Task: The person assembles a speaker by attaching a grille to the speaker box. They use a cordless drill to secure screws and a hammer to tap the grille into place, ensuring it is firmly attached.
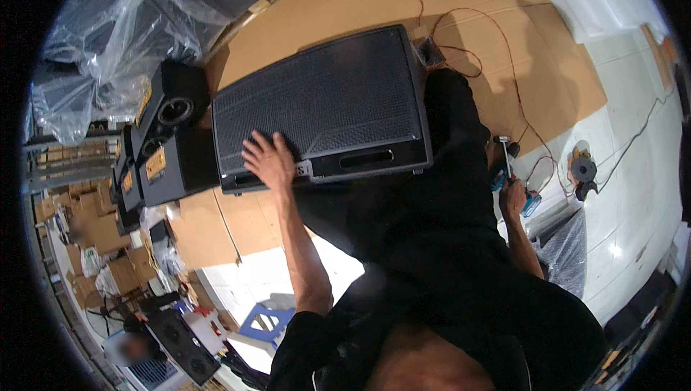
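Observation:
My left hand lies flat with fingers spread on the front of a large black speaker cabinet, near its lower edge. The cabinet has a mesh grille and a dark slot along the near side, and lies in front of my legs. Down at my right side, my right hand is closed at the lower end of a hammer with a shiny shaft; its grip is hidden in the fingers. A teal and black power tool shows beside and partly behind that hand.
Cardboard covers the floor, with a thin red cable across it. Black speaker boxes stand at left, beneath plastic wrap. A black round-bodied tool and bubble wrap lie at right. Another person sits far lower left.

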Demonstrator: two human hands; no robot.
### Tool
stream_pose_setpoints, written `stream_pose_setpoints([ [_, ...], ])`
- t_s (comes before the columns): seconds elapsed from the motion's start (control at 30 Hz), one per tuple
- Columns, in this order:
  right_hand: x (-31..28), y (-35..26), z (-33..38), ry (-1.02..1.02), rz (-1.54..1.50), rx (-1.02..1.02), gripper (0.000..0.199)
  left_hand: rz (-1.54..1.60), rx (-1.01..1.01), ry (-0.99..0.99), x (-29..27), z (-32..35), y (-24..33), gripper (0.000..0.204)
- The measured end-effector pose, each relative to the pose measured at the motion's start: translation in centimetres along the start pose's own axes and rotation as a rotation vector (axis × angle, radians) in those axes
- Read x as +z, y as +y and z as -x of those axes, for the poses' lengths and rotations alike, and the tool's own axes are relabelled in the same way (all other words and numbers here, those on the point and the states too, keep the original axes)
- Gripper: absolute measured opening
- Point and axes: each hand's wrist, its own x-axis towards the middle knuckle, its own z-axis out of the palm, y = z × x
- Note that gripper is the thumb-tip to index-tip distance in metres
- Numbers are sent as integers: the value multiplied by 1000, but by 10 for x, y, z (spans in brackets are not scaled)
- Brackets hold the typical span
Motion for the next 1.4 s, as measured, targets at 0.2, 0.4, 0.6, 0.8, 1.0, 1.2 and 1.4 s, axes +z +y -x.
stream_pose_setpoints([
  [0.2, 19, 5, -13, -74, -25, -43, 36, 55, 158, -39, -12, 57, 44, 70],
  [0.4, -15, -28, -32, -381, 107, -179, 41, 70, 196, -50, -17, 61, 38, 71],
  [0.6, -103, -92, -172, -116, -9, -434, 36, 54, 171, 3, -36, 63, 46, 69],
  [0.8, -224, -318, -184, -207, -533, -736, 29, 103, 176, -40, -33, 68, 46, 68],
  [1.0, -177, -527, -184, -455, -207, -1172, 54, 454, -113, -66, -38, 54, 42, 63],
  [1.2, -80, -602, -180, -1034, -84, -1091, 56, 108, -422, 73, -17, 45, 49, 79],
  [1.4, -39, -596, -211, -868, 24, -1225, 50, 61, -417, -163, -37, 31, 66, 83],
])
